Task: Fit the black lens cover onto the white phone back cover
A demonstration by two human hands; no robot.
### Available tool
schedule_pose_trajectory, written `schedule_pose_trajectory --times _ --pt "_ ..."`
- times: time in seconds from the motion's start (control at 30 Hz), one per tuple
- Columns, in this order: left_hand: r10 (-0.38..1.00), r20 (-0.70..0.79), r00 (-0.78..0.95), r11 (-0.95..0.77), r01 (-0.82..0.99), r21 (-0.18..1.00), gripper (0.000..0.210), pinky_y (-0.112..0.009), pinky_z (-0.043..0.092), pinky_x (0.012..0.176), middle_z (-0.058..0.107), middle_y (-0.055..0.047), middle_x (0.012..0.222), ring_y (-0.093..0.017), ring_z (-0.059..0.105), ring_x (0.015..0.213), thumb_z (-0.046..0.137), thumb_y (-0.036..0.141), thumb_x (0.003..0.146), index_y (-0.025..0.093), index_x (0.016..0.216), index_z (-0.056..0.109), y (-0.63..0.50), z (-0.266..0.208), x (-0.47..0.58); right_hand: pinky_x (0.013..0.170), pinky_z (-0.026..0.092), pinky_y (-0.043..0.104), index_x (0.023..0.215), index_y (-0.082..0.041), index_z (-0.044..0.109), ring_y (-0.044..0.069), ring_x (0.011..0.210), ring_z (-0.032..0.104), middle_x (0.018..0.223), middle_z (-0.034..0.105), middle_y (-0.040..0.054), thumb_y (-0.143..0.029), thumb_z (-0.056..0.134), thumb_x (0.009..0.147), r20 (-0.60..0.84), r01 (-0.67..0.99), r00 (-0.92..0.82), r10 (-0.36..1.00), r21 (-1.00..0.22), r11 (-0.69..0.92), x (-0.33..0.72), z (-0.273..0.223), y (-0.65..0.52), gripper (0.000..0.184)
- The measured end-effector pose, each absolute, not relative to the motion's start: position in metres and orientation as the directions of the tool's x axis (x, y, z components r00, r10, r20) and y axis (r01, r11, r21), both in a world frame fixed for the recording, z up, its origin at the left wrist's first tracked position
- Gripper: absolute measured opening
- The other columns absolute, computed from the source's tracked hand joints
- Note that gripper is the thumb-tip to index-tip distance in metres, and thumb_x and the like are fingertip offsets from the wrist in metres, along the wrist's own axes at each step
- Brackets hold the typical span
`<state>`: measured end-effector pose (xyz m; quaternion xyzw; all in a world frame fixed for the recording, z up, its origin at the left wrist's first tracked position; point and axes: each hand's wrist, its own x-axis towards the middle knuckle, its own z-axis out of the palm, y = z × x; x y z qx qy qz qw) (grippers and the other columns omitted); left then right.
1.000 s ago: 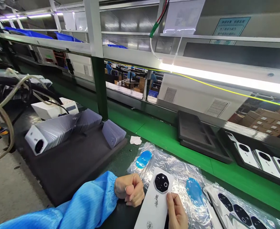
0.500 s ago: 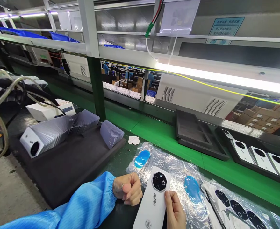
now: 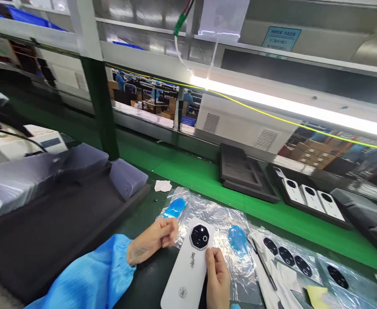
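My right hand [image 3: 218, 277] grips a white phone back cover [image 3: 185, 270] by its right edge. The cover has a black octagonal camera area [image 3: 200, 237] at its top, dark lettering below that and a round emblem lower down. To the left of the cover, close to its upper part, my left hand [image 3: 162, 236] has its fingers curled together; whatever they hold, if anything, is hidden. Under and behind the cover lies clear plastic film [image 3: 207, 210] with a blue oval patch [image 3: 175, 208] at left and another blue patch [image 3: 238, 240] at right.
Black foam [image 3: 56, 227] at left carries rows of standing covers [image 3: 128, 178]. Beyond the green strip [image 3: 172, 167] sit black trays [image 3: 246, 171], one with white covers [image 3: 310, 197]. At right lie tweezers [image 3: 265, 266], white cloth [image 3: 265, 285] and several black camera pieces [image 3: 286, 256].
The view has swung to the right. My left hand has turned and risen towards the cover's upper end, its fingers drawn together. My right hand keeps hold of the cover.
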<state>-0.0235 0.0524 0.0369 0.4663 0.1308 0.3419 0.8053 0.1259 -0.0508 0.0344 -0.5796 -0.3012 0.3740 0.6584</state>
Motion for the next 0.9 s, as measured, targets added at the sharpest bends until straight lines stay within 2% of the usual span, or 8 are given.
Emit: schedule_pose_trajectory --times 0.07,0.13,0.23,0.37,0.5,0.73,0.8,0.9 --pt "0.775 0.012 0.631 0.294 -0.378 0.878 0.034 -0.017 0.028 0.051 0.046 0.006 0.060 -0.004 0.038 0.052 0.068 0.044 0.083 0.014 0.075 0.054 0.053 0.036 -0.021 0.052 0.033 0.020 0.060 -0.019 0.044 0.009 0.054 0.029 0.056 0.034 -0.0052 -0.071 0.065 0.066 -0.047 -0.173 0.545 0.837 -0.983 0.057 0.125 0.035 -0.051 0.057" --pt "0.810 -0.046 0.584 0.279 -0.315 0.907 0.033 -0.018 0.031 0.055 0.051 0.005 0.069 -0.006 0.044 0.059 0.069 0.044 0.082 0.015 0.091 0.055 0.051 0.033 -0.016 0.052 0.034 0.020 0.061 -0.019 0.043 0.009 0.054 0.030 0.055 0.033 -0.0055 -0.071 0.066 0.066 -0.056 -0.190 0.547 0.835 -0.980 0.059 0.125 0.032 -0.050 0.057" --pt "0.799 -0.088 0.595 0.267 -0.220 0.938 0.053 -0.022 0.040 0.065 0.057 0.001 0.085 -0.011 0.052 0.069 0.068 0.055 0.077 0.018 0.111 0.051 0.041 0.033 -0.010 0.053 0.035 0.020 0.061 -0.019 0.044 0.009 0.055 0.033 0.056 0.037 -0.0047 -0.070 0.067 0.066 -0.070 -0.200 0.543 0.837 -0.979 0.048 0.125 0.023 -0.050 0.056" --pt "0.757 -0.127 0.640 0.282 -0.145 0.948 0.081 -0.031 0.045 0.086 0.057 -0.007 0.111 -0.019 0.056 0.096 0.065 0.066 0.073 0.021 0.133 0.033 0.030 0.039 -0.005 0.054 0.036 0.020 0.064 -0.019 0.045 0.010 0.057 0.038 0.060 0.045 -0.0026 -0.069 0.068 0.065 -0.132 -0.247 0.514 0.848 -0.969 -0.001 0.125 0.009 -0.050 0.055" --pt "0.751 -0.172 0.638 0.337 -0.146 0.930 0.091 -0.036 0.044 0.093 0.056 -0.011 0.119 -0.023 0.057 0.103 0.066 0.066 0.072 0.021 0.139 0.025 0.027 0.042 -0.005 0.053 0.039 0.021 0.065 -0.019 0.044 0.011 0.057 0.044 0.060 0.050 -0.0012 -0.068 0.067 0.066 -0.185 -0.269 0.489 0.852 -0.962 -0.054 0.125 0.002 -0.051 0.054" --pt "0.747 -0.193 0.636 0.362 -0.146 0.921 0.085 -0.033 0.044 0.092 0.059 -0.010 0.119 -0.022 0.058 0.103 0.066 0.066 0.071 0.022 0.136 0.035 0.028 0.040 -0.005 0.046 0.032 0.018 0.068 -0.017 0.052 0.007 0.048 0.038 0.055 0.051 -0.0029 -0.065 0.071 0.065 -0.245 -0.298 0.419 0.874 -0.947 -0.122 0.128 0.012 -0.052 0.052" --pt "0.747 -0.206 0.633 0.364 -0.130 0.922 0.087 -0.032 0.045 0.089 0.060 -0.010 0.116 -0.022 0.059 0.100 0.065 0.067 0.072 0.021 0.137 0.033 0.027 0.039 -0.005 0.047 0.036 0.019 0.076 -0.018 0.057 0.009 0.049 0.046 0.059 0.057 -0.0017 -0.063 0.073 0.064 -0.242 -0.310 0.391 0.888 -0.943 -0.120 0.126 0.014 -0.051 0.050" --pt "0.728 -0.209 0.654 0.367 -0.113 0.923 0.086 -0.032 0.046 0.085 0.059 -0.010 0.116 -0.021 0.060 0.096 0.064 0.066 0.074 0.021 0.139 0.031 0.025 0.039 -0.004 0.060 0.047 0.024 0.091 -0.018 0.060 0.016 0.066 0.061 0.078 0.068 0.0041 -0.060 0.076 0.062 -0.208 -0.330 0.384 0.900 -0.941 -0.077 0.124 0.014 -0.049 0.053"
